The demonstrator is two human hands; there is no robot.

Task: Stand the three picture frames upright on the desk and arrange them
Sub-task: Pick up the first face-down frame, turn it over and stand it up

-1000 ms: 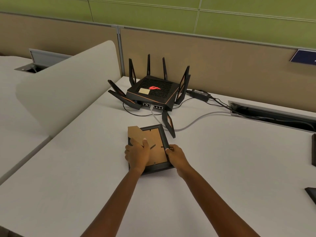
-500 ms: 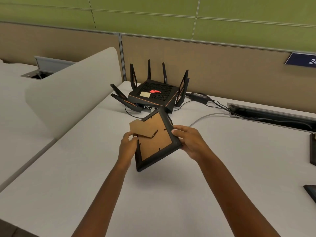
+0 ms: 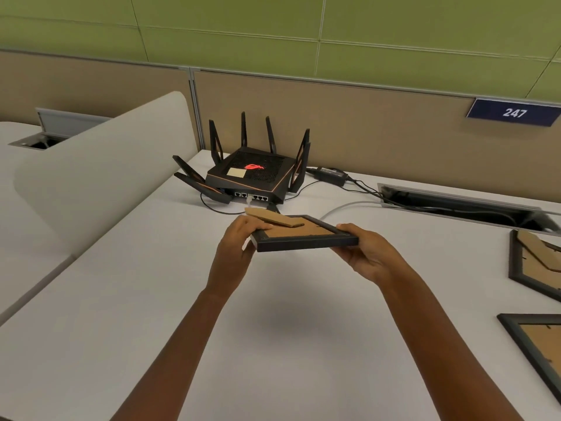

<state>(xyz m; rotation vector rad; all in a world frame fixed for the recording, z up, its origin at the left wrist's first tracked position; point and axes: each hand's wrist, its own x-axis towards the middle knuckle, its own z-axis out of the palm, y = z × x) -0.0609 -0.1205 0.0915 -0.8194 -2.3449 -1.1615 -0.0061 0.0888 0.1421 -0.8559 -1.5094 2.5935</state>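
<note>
A black picture frame [image 3: 306, 242] with a brown cardboard back hangs in the air above the desk [image 3: 151, 299], nearly flat, back side up. Its cardboard stand flap [image 3: 273, 219] sticks out from the back. My left hand [image 3: 235, 249] grips the frame's left end and my right hand [image 3: 368, 253] grips its right end. Two more black frames lie back up at the right edge of the view: a farther frame [image 3: 537, 265] and a nearer frame [image 3: 537, 347], both cut off by the image border.
A black router [image 3: 252, 174] with several antennas stands behind the held frame, with cables and a power brick [image 3: 331, 174] running to a cable slot [image 3: 455, 202]. A white curved divider [image 3: 100, 165] borders the desk's left side. A tan partition wall stands behind.
Both hands lifted the frame off the desk, raised it and turned it to nearly level, back side up. The view also shifted, and the two frames at the right show more fully.
</note>
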